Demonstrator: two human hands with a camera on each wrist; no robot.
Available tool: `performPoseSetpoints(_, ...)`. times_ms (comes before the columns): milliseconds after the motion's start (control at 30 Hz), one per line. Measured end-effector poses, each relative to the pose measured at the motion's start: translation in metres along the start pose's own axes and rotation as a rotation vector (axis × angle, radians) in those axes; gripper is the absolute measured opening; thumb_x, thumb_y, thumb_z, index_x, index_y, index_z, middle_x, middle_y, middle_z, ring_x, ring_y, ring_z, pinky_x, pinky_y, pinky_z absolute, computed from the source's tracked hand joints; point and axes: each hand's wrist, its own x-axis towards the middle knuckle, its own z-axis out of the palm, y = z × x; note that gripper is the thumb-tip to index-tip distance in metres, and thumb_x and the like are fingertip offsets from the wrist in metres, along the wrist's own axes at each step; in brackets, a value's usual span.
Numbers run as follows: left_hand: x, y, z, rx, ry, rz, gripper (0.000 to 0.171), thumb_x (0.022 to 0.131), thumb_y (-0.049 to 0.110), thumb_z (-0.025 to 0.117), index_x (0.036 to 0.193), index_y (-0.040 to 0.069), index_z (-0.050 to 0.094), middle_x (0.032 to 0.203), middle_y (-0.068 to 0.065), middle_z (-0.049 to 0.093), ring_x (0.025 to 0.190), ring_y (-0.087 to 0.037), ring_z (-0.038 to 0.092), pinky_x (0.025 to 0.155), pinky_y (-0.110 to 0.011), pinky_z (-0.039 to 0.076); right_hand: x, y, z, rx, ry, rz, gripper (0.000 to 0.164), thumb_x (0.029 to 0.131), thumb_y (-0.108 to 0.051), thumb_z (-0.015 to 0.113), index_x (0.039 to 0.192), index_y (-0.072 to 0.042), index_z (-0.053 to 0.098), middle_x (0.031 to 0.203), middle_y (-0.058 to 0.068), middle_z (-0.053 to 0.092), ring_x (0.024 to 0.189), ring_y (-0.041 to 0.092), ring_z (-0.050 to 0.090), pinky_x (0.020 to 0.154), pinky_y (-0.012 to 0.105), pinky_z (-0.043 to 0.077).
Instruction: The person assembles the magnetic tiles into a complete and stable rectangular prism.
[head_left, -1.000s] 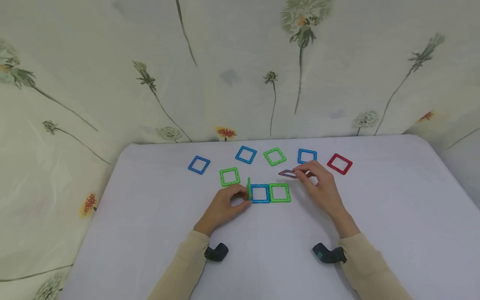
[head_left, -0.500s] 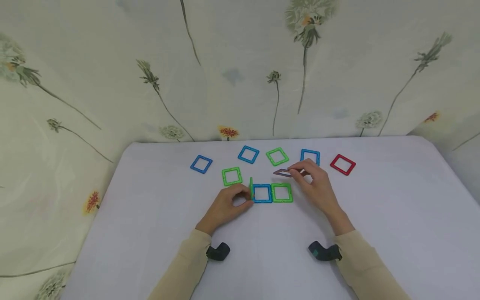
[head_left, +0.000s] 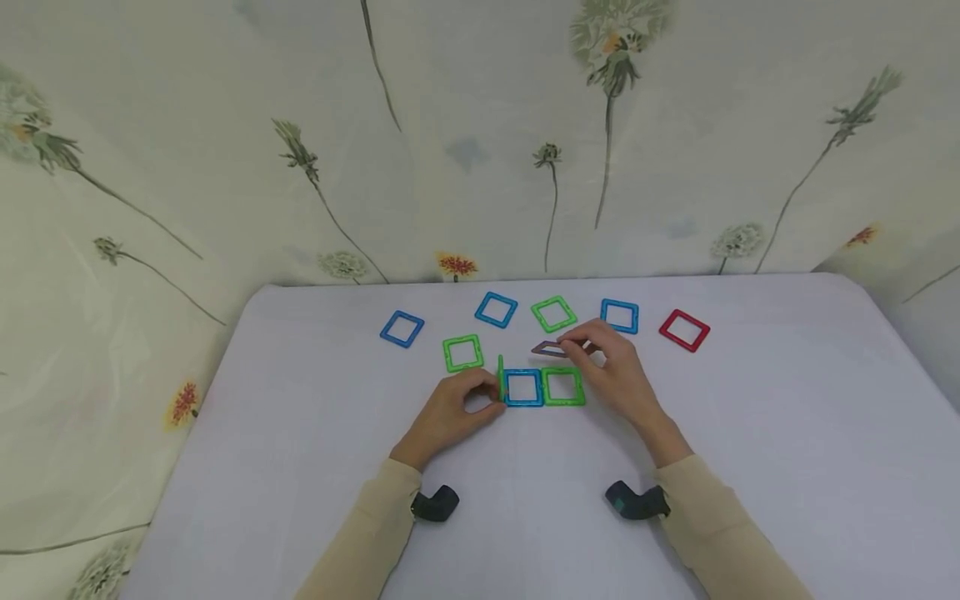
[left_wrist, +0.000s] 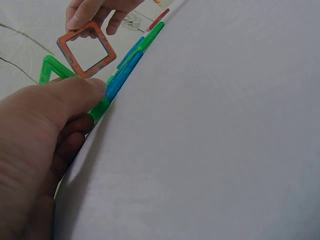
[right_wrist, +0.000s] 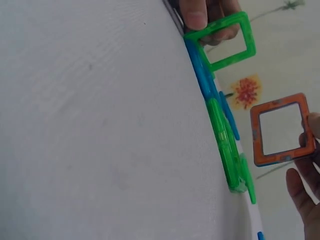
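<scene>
Orange square (right_wrist: 257,134) in narrow right grip (head_left: 617,368), green square (right_wrist: 248,35) in left grip (head_left: 444,410)

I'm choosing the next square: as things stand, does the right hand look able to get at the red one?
Probably not yet: the right hand pinches an orange square, so its grip looks taken. Otherwise the way to the red square appears free.

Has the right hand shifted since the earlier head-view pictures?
Yes. In the head view, the right hand has moved left, farther from the red square and closer to the upright green square.
</scene>
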Motion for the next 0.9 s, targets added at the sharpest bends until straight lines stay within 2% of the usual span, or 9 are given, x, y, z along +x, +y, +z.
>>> performPoseSetpoints(133, 0.0, -0.001, 0.001, 0.009, -0.004, -0.009, 0.021, 0.084, 0.016, 0.072, 0.101, 0.021, 0.061, 0.095, 0.012, 0.061, 0.091, -0.001, 0.056, 0.085, -0.02, 0.05, 0.0, 0.006, 0.004, -0.001, -0.019, 0.005, 0.016, 0.089, -0.008, 0.064, 0.105, -0.011, 0.066, 0.098, 0.001, 0.063, 0.089, 0.009, 0.053, 0.077, 0.01, 0.045)
performPoseSetpoints(367, -0.001, 0.001, 0.002, 0.027, -0.013, -0.028, 0.021, 0.084, 0.017, 0.071, 0.103, 0.02, 0.061, 0.096, 0.01, 0.062, 0.092, -0.003, 0.056, 0.085, -0.021, 0.05, 0.002, 0.001, 0.008, -0.023, -0.051, 0.031, 0.014, 0.091, -0.017, 0.062, 0.105, -0.016, 0.065, 0.099, -0.004, 0.063, 0.092, 0.005, 0.054, 0.081, 0.011, 0.046)
performPoseSetpoints(567, -0.002, 0.002, 0.001, 0.036, -0.015, -0.04, 0.021, 0.085, 0.018, 0.071, 0.103, 0.021, 0.06, 0.097, 0.011, 0.061, 0.092, -0.003, 0.055, 0.086, -0.021, 0.05, 0.004, -0.001, 0.013, -0.043, -0.068, 0.042, 0.014, 0.091, -0.016, 0.063, 0.104, -0.017, 0.066, 0.099, -0.005, 0.062, 0.093, 0.007, 0.056, 0.083, 0.013, 0.047)
performPoseSetpoints(800, 0.0, 0.0, 0.001, 0.039, -0.014, -0.001, 0.022, 0.084, 0.017, 0.071, 0.103, 0.02, 0.06, 0.097, 0.01, 0.061, 0.092, -0.002, 0.055, 0.086, -0.02, 0.05, 0.01, -0.003, 0.017, -0.032, -0.088, 0.02, 0.013, 0.092, -0.019, 0.062, 0.104, -0.016, 0.065, 0.1, -0.004, 0.063, 0.094, 0.008, 0.057, 0.085, 0.012, 0.048)
performPoseSetpoints(900, 0.001, -0.001, 0.0, 0.041, -0.013, 0.009, 0.022, 0.084, 0.016, 0.071, 0.102, 0.02, 0.06, 0.096, 0.01, 0.061, 0.092, -0.002, 0.056, 0.086, -0.019, 0.049, 0.012, -0.003, 0.02, -0.029, -0.103, 0.025, 0.014, 0.092, -0.02, 0.061, 0.105, -0.015, 0.065, 0.101, -0.004, 0.063, 0.095, 0.008, 0.058, 0.086, 0.02, 0.052)
